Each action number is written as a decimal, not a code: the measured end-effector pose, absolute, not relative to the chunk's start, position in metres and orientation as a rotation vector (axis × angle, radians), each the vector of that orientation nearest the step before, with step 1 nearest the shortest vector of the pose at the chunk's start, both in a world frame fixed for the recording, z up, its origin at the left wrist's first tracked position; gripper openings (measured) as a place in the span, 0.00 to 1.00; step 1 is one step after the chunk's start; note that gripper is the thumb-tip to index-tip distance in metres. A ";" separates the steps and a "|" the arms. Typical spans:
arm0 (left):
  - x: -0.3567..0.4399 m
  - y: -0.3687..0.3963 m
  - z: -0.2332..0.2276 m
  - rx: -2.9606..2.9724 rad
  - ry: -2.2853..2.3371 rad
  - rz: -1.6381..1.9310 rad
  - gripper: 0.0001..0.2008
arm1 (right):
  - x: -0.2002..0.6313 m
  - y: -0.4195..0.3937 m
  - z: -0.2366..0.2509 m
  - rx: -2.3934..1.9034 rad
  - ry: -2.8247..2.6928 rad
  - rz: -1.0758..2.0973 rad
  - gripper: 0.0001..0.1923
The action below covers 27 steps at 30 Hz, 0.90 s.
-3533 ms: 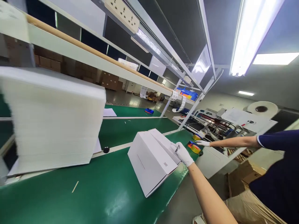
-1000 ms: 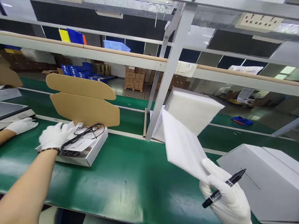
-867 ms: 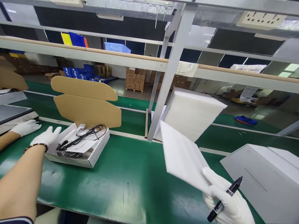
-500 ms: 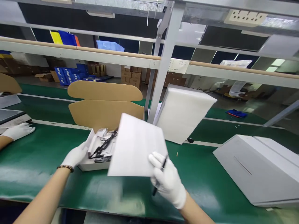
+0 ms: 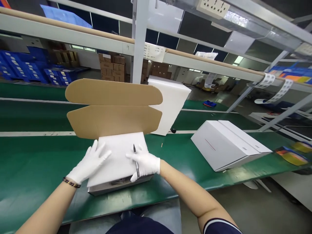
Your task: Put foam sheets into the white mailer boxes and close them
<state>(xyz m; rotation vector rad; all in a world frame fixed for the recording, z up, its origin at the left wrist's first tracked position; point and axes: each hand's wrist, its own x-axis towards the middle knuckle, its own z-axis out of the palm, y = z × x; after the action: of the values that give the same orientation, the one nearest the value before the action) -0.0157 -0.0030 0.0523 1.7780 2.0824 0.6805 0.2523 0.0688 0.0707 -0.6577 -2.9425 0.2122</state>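
Note:
An open white carton (image 5: 117, 188) with a brown cardboard lid (image 5: 114, 107) standing up sits on the green belt in front of me. A white foam sheet (image 5: 120, 155) lies over its contents. My left hand (image 5: 89, 162), in a white glove, presses flat on the sheet's left side with fingers spread. My right hand (image 5: 143, 163), also gloved, rests on the sheet's right side and holds a black marker pen (image 5: 136, 159) between its fingers. The cables in the carton are mostly hidden under the foam.
A tall stack of white foam sheets (image 5: 169, 104) stands behind the carton by a grey upright post (image 5: 138, 42). A closed white box (image 5: 226, 144) lies to the right on the green conveyor belt (image 5: 36, 159). Coloured tape rolls (image 5: 291, 156) sit at the far right.
I pulled the open carton toward me with my left hand, brought the foam sheet over with my right hand and laid it on the contents. Both hands now rest on the sheet.

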 end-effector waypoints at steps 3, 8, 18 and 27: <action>0.007 0.013 0.050 1.946 2.115 0.388 0.43 | 0.251 0.092 0.064 -1.025 -2.738 0.309 0.58; 0.021 0.003 0.050 2.137 2.106 0.193 0.39 | 0.243 0.095 0.056 -1.163 -2.680 0.438 0.58; 0.045 0.015 0.077 2.392 1.862 0.045 0.39 | 0.234 0.089 0.049 -1.170 -2.804 0.277 0.56; 0.022 0.023 0.074 2.389 2.012 0.274 0.39 | 0.241 0.106 0.042 -1.073 -2.152 0.329 0.31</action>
<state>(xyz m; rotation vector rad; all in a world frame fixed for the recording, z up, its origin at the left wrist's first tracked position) 0.0216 0.0227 0.0743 2.3891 2.0121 0.2737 0.2411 0.1059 0.0424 -1.0732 -2.1523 0.3294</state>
